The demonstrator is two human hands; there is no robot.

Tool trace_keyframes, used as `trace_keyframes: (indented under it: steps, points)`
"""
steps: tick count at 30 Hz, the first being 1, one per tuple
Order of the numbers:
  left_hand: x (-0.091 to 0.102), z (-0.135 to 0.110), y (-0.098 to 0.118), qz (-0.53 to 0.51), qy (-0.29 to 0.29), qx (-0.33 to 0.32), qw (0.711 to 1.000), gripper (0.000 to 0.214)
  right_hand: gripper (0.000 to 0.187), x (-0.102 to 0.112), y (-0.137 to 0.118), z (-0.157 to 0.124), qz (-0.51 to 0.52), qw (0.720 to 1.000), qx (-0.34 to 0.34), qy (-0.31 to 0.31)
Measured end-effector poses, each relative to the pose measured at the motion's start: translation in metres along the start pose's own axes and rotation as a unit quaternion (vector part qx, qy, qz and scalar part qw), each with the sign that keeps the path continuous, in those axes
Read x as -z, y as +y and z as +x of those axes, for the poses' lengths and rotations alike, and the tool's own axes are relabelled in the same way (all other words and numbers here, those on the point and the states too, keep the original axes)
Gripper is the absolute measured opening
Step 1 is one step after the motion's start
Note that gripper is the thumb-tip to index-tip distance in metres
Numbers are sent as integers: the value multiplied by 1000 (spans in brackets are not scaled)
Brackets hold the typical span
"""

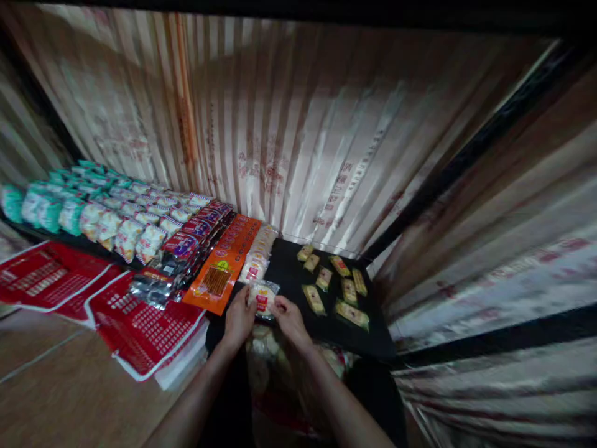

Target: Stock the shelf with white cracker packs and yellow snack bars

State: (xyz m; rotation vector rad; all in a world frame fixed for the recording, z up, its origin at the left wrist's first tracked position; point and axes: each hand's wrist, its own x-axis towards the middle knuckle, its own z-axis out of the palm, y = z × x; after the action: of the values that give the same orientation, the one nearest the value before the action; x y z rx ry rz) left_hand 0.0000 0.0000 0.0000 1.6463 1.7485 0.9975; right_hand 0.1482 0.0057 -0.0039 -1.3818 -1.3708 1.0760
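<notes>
My left hand [239,318] and my right hand [290,318] both grip a clear snack packet [262,297] with a red and white label. They hold it at the near end of a row of similar white packets [258,257] on a black shelf [377,339]. The fingers of each hand curl round one side of the packet. Several small yellow wrapped bars [333,283] lie loose on the shelf just right of my right hand.
Left of the row lie orange packets [226,264], dark red and silver packs [186,246], white bags [125,233] and teal bags [44,208]. Red perforated baskets [140,326] sit at the near left. Striped sheeting [289,124] closes the back and right.
</notes>
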Motion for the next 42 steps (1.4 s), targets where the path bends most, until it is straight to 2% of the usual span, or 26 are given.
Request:
trace_keyframes:
  steps: [4, 8, 11, 20, 26, 34, 42]
  points:
    - [-11, -8, -1, 56, 91, -65, 992, 45, 31, -14, 4, 19, -34, 999, -9, 22]
    - [-24, -15, -12, 99, 114, -150, 977, 46, 31, -26, 9, 33, -61, 997, -29, 32]
    - [-32, -15, -23, 132, 117, -179, 968, 46, 30, -33, 10, 41, -75, 996, -41, 34]
    - [-38, 1, -39, 163, 97, -172, 967, 47, 22, -45, 11, 54, -105, 990, -58, 73]
    - [-42, 3, -43, 178, 111, -193, 959, 47, 18, -45, 6, 53, -136, 986, -50, 80]
    - [-46, 3, -42, 210, 131, -194, 949, 46, 28, -48, -2, 49, -141, 985, -26, 95]
    - [-47, 2, -36, 227, 122, -194, 947, 45, 18, -49, 0, 49, -220, 971, -10, 95]
